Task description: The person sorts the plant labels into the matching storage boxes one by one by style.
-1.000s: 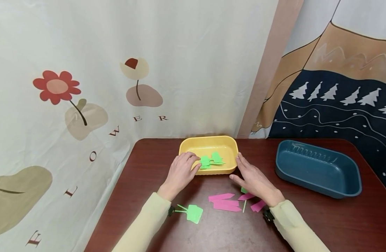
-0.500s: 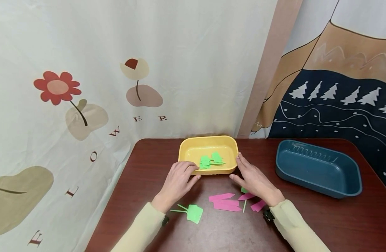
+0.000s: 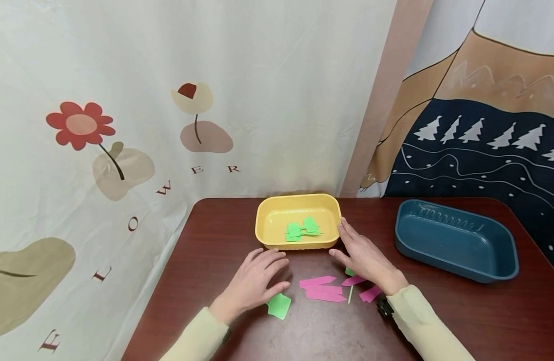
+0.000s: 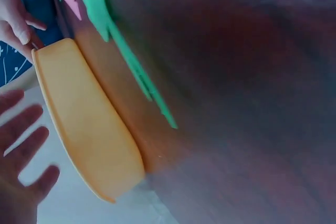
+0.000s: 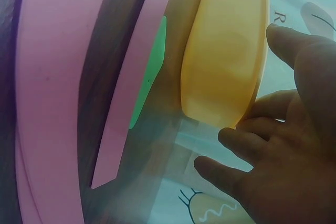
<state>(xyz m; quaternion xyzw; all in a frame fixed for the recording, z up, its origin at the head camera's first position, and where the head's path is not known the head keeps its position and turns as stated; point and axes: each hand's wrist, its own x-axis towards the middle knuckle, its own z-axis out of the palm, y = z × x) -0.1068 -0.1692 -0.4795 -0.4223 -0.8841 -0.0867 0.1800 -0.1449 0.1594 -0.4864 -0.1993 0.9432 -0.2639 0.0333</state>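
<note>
My left hand hovers over the table just left of a small pile of green plant labels, partly covering their stems. Its fingers are spread with nothing between them in the left wrist view. Several more green labels lie inside the yellow basin. My right hand rests its fingertips against the basin's right side, thumb held apart. Under and beside that hand lie several pink pointed labels and a green label, partly hidden. The right wrist view shows fingers at the basin's corner.
A blue basin stands at the right of the brown table. Behind the table hangs a pale curtain printed with flowers, and a dark patterned one at the right.
My left hand has drawn back from over the yellow basin, down and toward me, to the green labels on the table. The right hand stays at the basin's side.
</note>
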